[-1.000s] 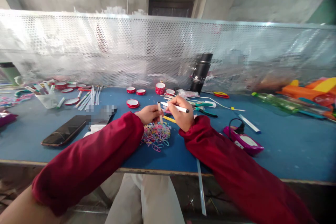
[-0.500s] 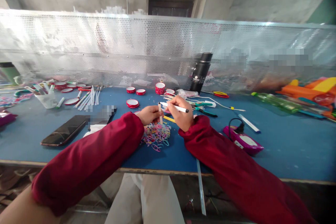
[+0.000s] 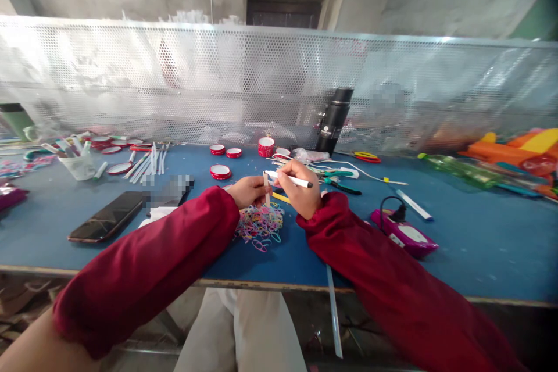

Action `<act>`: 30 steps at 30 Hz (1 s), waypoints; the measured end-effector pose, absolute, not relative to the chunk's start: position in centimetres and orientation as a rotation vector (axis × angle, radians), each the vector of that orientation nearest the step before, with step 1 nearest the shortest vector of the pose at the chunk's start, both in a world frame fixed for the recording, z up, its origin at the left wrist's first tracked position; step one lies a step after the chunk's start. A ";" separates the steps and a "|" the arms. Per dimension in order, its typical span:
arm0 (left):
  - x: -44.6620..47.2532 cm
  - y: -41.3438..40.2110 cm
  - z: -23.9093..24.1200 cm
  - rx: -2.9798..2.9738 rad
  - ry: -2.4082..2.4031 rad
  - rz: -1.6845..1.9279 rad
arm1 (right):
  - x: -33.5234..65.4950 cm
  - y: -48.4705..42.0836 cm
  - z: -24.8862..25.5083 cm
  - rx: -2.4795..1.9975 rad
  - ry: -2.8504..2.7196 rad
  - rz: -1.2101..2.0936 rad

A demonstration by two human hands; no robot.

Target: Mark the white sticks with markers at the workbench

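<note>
Over the middle of the table, my left hand [image 3: 247, 190] pinches a thin pale flat stick [image 3: 267, 189] upright between thumb and fingers. My right hand [image 3: 300, 196] is closed round a white marker pen [image 3: 300, 181] with a black end. The pen's tip points left and meets the top of the stick, or comes very near it; I cannot tell which. Below my hands lies a heap of small coloured rubber bands [image 3: 260, 225]. A yellow strip [image 3: 281, 198] lies behind the heap, between my hands.
Left are a phone [image 3: 108, 217], white sticks [image 3: 142, 165] and a cup of markers [image 3: 81, 167]. Red-rimmed round tins [image 3: 220, 172], pliers [image 3: 342, 182] and a black flask [image 3: 335, 121] stand or lie behind. A purple device [image 3: 407, 233] and a marker [image 3: 414, 204] lie right.
Almost nothing differs. My hands stay in place, with the pen's tip shifted very slightly at the top of the stick.
</note>
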State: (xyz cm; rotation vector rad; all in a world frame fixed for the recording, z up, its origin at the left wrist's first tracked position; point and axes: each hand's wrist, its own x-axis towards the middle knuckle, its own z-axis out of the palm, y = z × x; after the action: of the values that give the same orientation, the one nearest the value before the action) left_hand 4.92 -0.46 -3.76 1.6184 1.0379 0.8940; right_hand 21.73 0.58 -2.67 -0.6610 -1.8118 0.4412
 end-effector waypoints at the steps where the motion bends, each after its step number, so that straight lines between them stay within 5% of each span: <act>1: 4.9 -0.4 -3.8 1.615 1.037 0.897 | 21.7 0.6 -2.7 -0.661 -1.809 0.440; 30: 4.8 -0.3 -3.7 1.620 1.055 0.888 | 21.7 0.5 -2.5 -0.656 -1.818 0.452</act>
State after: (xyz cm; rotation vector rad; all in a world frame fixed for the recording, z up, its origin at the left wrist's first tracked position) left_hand 4.84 -0.33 -3.75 1.6196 1.0555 0.8883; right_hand 21.71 0.49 -2.54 -0.6560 -1.8182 0.4521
